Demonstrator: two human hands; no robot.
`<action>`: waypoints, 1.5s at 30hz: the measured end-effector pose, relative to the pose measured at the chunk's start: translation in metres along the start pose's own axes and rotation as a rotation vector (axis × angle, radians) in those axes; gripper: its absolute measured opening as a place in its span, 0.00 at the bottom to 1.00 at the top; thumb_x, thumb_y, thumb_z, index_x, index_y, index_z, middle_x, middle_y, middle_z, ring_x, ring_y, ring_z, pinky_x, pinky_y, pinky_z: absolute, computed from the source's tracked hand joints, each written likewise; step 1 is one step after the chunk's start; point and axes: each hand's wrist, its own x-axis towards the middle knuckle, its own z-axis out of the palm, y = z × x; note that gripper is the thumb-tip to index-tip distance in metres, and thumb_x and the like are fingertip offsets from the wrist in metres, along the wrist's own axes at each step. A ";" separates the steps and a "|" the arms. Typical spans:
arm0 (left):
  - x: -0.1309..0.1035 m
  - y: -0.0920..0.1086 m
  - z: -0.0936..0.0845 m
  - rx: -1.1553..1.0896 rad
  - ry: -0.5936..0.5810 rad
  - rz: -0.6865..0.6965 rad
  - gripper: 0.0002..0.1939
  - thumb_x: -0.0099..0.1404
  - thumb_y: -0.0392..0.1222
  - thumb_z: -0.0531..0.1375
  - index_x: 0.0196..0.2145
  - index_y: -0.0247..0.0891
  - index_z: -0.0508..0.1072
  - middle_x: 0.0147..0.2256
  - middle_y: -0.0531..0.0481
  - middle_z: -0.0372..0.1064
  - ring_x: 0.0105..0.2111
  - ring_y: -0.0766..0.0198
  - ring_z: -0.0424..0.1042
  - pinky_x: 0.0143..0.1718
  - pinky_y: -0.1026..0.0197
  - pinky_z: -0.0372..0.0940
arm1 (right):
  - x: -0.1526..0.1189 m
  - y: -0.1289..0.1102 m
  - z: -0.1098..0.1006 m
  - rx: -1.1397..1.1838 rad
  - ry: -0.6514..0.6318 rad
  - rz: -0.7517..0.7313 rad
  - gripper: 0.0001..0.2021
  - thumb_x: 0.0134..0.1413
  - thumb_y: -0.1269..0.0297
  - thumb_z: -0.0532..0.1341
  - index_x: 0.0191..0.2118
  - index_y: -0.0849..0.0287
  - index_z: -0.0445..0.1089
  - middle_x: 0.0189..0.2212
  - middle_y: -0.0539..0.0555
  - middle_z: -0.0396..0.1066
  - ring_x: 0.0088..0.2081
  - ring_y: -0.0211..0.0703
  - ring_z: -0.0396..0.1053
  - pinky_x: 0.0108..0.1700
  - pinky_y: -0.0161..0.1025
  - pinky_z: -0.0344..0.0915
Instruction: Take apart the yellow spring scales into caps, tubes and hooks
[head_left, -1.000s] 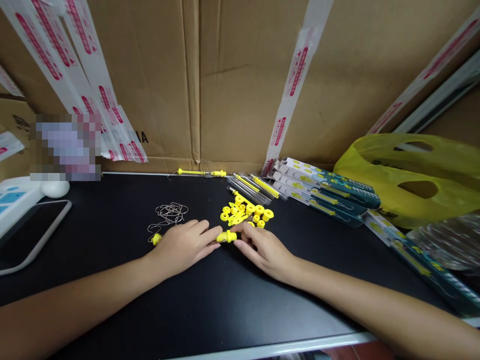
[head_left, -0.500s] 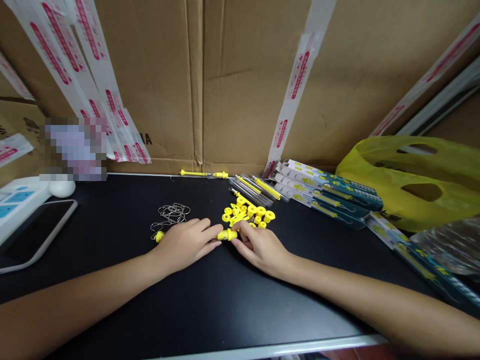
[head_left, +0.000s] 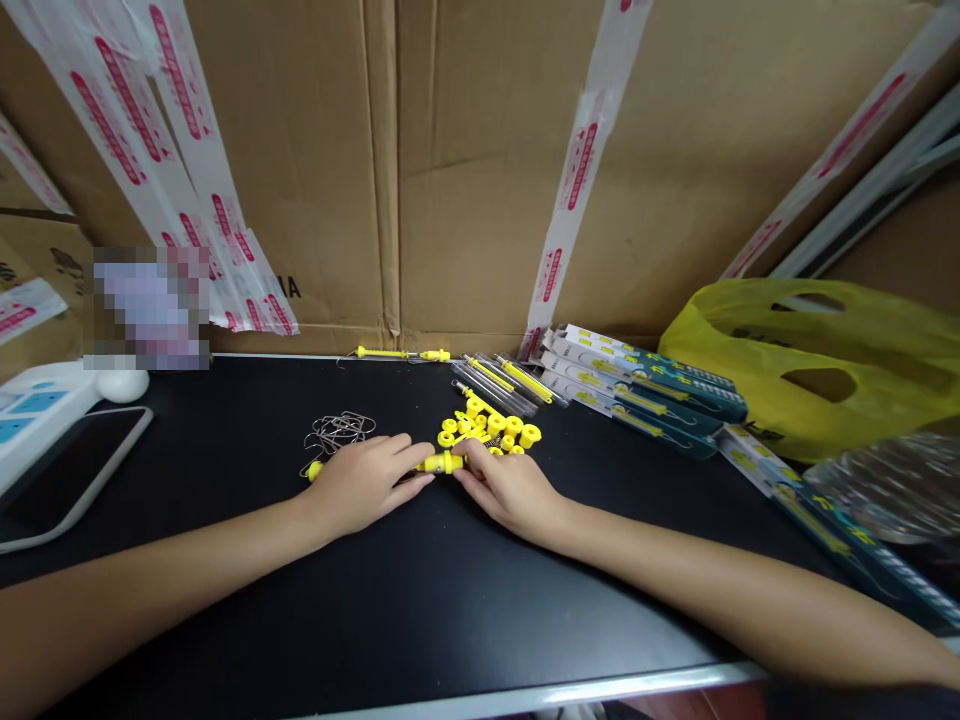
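Note:
A tubular yellow spring scale (head_left: 441, 463) lies level between my hands, low over the black tabletop. My left hand (head_left: 367, 482) is closed round its body and hides most of the tube; a yellow end piece sticks out on the left. The fingers of my right hand (head_left: 514, 495) pinch its right end beside the yellow collar. Just behind the right hand is a pile of yellow plastic caps and small parts (head_left: 480, 425). Bent wire hooks (head_left: 341, 432) lie tangled behind the left hand.
Clear tubes with springs (head_left: 502, 385) and another spring scale (head_left: 401, 353) lie at the back edge. Printed boxes (head_left: 637, 385) and a yellow plastic bag (head_left: 720, 340) stand right. A phone (head_left: 71, 480) and a white power strip (head_left: 37, 400) are left. Taped cardboard (head_left: 480, 200) walls the back.
The whole view has shifted slightly. Both hands keep their hold on the spring scale, with little visible movement of the fingers.

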 end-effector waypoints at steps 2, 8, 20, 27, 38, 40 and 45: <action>0.002 -0.002 0.001 -0.003 0.002 -0.004 0.13 0.70 0.48 0.48 0.47 0.43 0.67 0.35 0.53 0.67 0.36 0.63 0.70 0.35 0.63 0.62 | 0.001 0.002 0.002 -0.001 0.021 0.009 0.09 0.62 0.65 0.53 0.47 0.59 0.61 0.26 0.51 0.73 0.25 0.41 0.71 0.25 0.31 0.52; 0.006 -0.005 0.003 0.013 -0.015 -0.023 0.14 0.70 0.49 0.48 0.47 0.44 0.66 0.34 0.53 0.67 0.35 0.62 0.70 0.35 0.62 0.62 | 0.003 0.008 0.006 0.074 0.102 -0.036 0.08 0.60 0.67 0.54 0.45 0.59 0.62 0.22 0.48 0.69 0.22 0.36 0.66 0.25 0.29 0.52; 0.002 -0.006 0.004 0.025 -0.002 0.033 0.13 0.70 0.49 0.49 0.47 0.43 0.66 0.33 0.54 0.66 0.34 0.63 0.69 0.34 0.63 0.60 | -0.001 0.005 -0.004 0.126 0.079 0.000 0.09 0.63 0.63 0.49 0.43 0.59 0.63 0.23 0.49 0.70 0.22 0.37 0.66 0.26 0.31 0.52; 0.002 -0.005 0.003 0.049 -0.009 0.047 0.14 0.70 0.48 0.48 0.47 0.43 0.66 0.32 0.54 0.66 0.33 0.64 0.70 0.31 0.64 0.61 | -0.002 0.007 -0.002 0.128 0.076 -0.032 0.08 0.62 0.62 0.51 0.42 0.59 0.63 0.22 0.48 0.69 0.21 0.35 0.65 0.25 0.30 0.51; 0.001 -0.003 0.001 0.091 -0.019 0.067 0.14 0.70 0.48 0.48 0.46 0.43 0.67 0.32 0.54 0.67 0.32 0.64 0.71 0.28 0.64 0.60 | -0.004 0.006 -0.004 0.151 0.076 -0.048 0.11 0.59 0.61 0.54 0.45 0.60 0.60 0.20 0.45 0.65 0.19 0.34 0.60 0.24 0.30 0.50; 0.002 -0.003 0.001 0.089 -0.021 0.063 0.14 0.70 0.48 0.47 0.46 0.43 0.67 0.32 0.54 0.67 0.31 0.64 0.71 0.29 0.64 0.60 | -0.004 0.005 -0.005 0.115 0.080 -0.047 0.10 0.61 0.60 0.52 0.43 0.59 0.62 0.20 0.47 0.67 0.20 0.35 0.62 0.25 0.30 0.51; 0.002 -0.003 0.001 0.081 -0.031 0.066 0.14 0.70 0.49 0.48 0.46 0.43 0.67 0.32 0.54 0.67 0.32 0.63 0.71 0.29 0.64 0.61 | -0.003 0.007 -0.001 0.042 0.091 -0.044 0.09 0.62 0.60 0.52 0.39 0.59 0.65 0.23 0.49 0.70 0.23 0.36 0.66 0.25 0.30 0.50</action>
